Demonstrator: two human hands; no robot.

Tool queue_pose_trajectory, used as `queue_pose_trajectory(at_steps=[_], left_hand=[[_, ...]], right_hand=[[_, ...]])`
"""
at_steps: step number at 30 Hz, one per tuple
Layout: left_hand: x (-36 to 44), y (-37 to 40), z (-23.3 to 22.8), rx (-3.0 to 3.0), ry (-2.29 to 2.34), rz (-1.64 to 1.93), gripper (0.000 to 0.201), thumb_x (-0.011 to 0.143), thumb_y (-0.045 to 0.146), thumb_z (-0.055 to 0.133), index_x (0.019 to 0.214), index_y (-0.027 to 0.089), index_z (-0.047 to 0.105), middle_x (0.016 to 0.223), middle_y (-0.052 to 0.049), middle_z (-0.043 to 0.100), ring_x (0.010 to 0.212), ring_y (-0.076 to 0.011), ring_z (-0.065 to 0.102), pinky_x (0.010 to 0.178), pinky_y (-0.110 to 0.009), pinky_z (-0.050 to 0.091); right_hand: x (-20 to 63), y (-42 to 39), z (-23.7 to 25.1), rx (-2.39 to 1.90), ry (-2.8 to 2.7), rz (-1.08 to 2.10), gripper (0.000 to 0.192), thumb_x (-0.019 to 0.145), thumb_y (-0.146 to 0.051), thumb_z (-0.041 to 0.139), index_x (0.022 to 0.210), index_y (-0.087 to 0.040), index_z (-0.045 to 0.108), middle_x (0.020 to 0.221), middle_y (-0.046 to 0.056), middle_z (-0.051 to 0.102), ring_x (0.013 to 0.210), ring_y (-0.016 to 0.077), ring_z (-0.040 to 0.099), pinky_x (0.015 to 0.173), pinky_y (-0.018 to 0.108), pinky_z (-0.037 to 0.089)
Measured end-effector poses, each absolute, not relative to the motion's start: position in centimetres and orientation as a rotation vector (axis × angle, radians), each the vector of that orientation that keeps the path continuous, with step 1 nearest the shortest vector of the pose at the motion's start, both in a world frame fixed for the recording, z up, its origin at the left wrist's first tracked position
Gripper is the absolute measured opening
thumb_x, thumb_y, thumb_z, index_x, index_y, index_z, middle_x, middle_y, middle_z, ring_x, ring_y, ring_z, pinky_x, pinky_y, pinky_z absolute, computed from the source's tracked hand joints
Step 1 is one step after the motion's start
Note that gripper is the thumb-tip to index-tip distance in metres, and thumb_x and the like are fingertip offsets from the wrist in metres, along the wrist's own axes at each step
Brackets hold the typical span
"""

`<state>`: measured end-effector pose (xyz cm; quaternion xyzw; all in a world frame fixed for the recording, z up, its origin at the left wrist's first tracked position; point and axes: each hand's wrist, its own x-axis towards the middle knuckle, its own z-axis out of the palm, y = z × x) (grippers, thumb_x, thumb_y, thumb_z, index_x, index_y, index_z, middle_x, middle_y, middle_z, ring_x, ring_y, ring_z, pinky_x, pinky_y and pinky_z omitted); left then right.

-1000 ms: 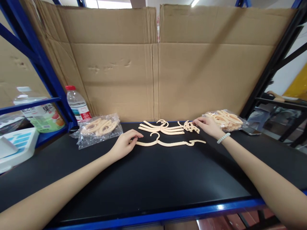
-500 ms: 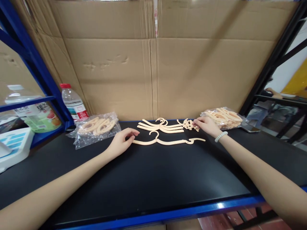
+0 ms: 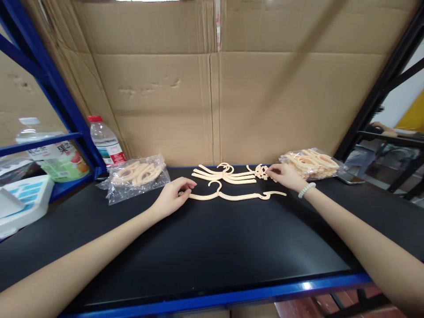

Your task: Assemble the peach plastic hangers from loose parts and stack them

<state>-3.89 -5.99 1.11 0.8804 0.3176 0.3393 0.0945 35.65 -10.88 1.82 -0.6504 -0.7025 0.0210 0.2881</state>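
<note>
A single cream plastic hanger [image 3: 238,195] lies flat on the black shelf top [image 3: 212,247]. My left hand [image 3: 172,196] rests on its left end, fingers pinched on the tip. Behind it sits a small stack of the same hangers [image 3: 228,173]. To their right lies a little heap of small cream clips [image 3: 261,171], and my right hand [image 3: 286,176] touches that heap with its fingertips. A pale bead bracelet [image 3: 306,190] circles my right wrist.
A clear bag of hangers [image 3: 137,174] lies at the left, another bag [image 3: 313,162] at the right beside a phone [image 3: 353,178]. A water bottle [image 3: 106,141] stands by the blue post. Cardboard [image 3: 212,97] walls the back. A white box [image 3: 20,201] sits far left.
Both hands stay almost where they were; the right fingers shift slightly on the clip heap. The camera view has tilted down and shifted a little.
</note>
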Motion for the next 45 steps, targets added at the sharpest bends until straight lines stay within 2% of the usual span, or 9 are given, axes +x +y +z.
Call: queue_pose_trajectory(at_steps=[5, 12, 19, 24, 30, 38, 40, 42, 45], left_hand=[[-3.5, -6.4, 0.9, 2.726, 0.850, 0.970, 0.021, 0.086, 0.016, 0.045, 0.099, 0.018, 0.061, 0.090, -0.005, 0.063, 0.081, -0.0162, 0.060, 0.069, -0.028, 0.052], [-2.6, -7.6, 1.1, 3.038, 0.775, 0.856, 0.020, 0.089, 0.018, 0.044, 0.102, 0.018, 0.059, 0.099, -0.007, 0.064, 0.092, -0.0207, 0.058, 0.082, -0.037, 0.047], [-2.2, -8.0, 1.4, 3.153, 0.684, 0.876, 0.019, 0.091, 0.017, 0.043, 0.102, 0.016, 0.058, 0.096, -0.006, 0.065, 0.091, -0.0199, 0.059, 0.085, -0.037, 0.043], [-2.4, -8.1, 1.4, 3.122, 0.752, 0.924, 0.018, 0.090, 0.019, 0.045, 0.101, 0.017, 0.059, 0.096, -0.007, 0.065, 0.091, -0.0210, 0.059, 0.083, -0.037, 0.043], [-2.4, -8.2, 1.5, 3.074, 0.809, 1.013, 0.018, 0.091, 0.021, 0.045, 0.103, 0.017, 0.058, 0.100, -0.008, 0.063, 0.093, -0.0223, 0.057, 0.081, -0.037, 0.044], [-2.6, -8.6, 1.4, 2.899, 0.922, 1.303, 0.040, 0.090, 0.024, 0.050, 0.129, 0.018, 0.042, 0.131, -0.014, 0.047, 0.123, -0.0268, 0.046, 0.101, -0.043, 0.040], [-2.7, -8.7, 1.3, 2.888, 0.953, 1.284, 0.035, 0.093, 0.027, 0.048, 0.126, 0.019, 0.046, 0.122, -0.012, 0.057, 0.111, -0.0247, 0.054, 0.093, -0.040, 0.045], [-2.9, -8.7, 1.1, 2.907, 0.973, 1.192, 0.026, 0.095, 0.029, 0.042, 0.118, 0.019, 0.052, 0.103, -0.007, 0.066, 0.089, -0.0205, 0.062, 0.080, -0.034, 0.048], [-3.0, -8.7, 1.0, 2.934, 1.008, 1.107, 0.024, 0.097, 0.029, 0.037, 0.106, 0.018, 0.057, 0.087, -0.004, 0.068, 0.073, -0.0175, 0.061, 0.069, -0.030, 0.045]], right_hand=[[33.4, -11.2, 1.8, -1.579, -1.993, -0.018, 0.020, 0.082, -0.028, 0.050, 0.084, -0.020, 0.068, 0.092, 0.007, 0.070, 0.089, 0.0248, 0.058, 0.082, 0.036, 0.043], [31.2, -10.4, 0.2, -1.419, -2.185, -0.140, 0.014, 0.082, -0.021, 0.060, 0.093, -0.017, 0.068, 0.093, 0.009, 0.069, 0.091, 0.0266, 0.057, 0.085, 0.041, 0.045], [30.6, -10.1, -0.3, -1.435, -2.185, -0.121, 0.007, 0.083, -0.020, 0.059, 0.079, -0.018, 0.065, 0.084, 0.007, 0.068, 0.084, 0.0242, 0.059, 0.079, 0.038, 0.046], [30.4, -10.8, 0.3, -1.475, -2.117, -0.075, 0.005, 0.081, -0.018, 0.057, 0.077, -0.019, 0.059, 0.073, 0.003, 0.066, 0.068, 0.0194, 0.061, 0.064, 0.031, 0.046], [31.4, -11.8, 2.3, -1.329, -1.760, 0.270, 0.009, 0.077, -0.023, 0.060, 0.073, -0.021, 0.053, 0.068, 0.002, 0.067, 0.067, 0.0193, 0.067, 0.066, 0.031, 0.051], [30.1, -14.3, 4.7, -1.211, -1.633, 0.625, 0.035, 0.069, -0.046, 0.075, 0.073, -0.019, 0.053, 0.071, 0.007, 0.071, 0.073, 0.0212, 0.069, 0.069, 0.032, 0.053], [29.1, -14.7, 4.6, -1.213, -1.653, 0.703, 0.037, 0.068, -0.047, 0.075, 0.072, -0.019, 0.052, 0.071, 0.007, 0.071, 0.073, 0.0215, 0.069, 0.069, 0.032, 0.053], [28.5, -14.8, 4.4, -1.211, -1.673, 0.755, 0.037, 0.068, -0.048, 0.075, 0.071, -0.019, 0.052, 0.071, 0.006, 0.070, 0.072, 0.0211, 0.068, 0.067, 0.032, 0.052], [28.5, -14.7, 4.2, -1.210, -1.706, 0.773, 0.036, 0.069, -0.046, 0.075, 0.072, -0.018, 0.053, 0.074, 0.006, 0.070, 0.074, 0.0208, 0.068, 0.066, 0.030, 0.051]])
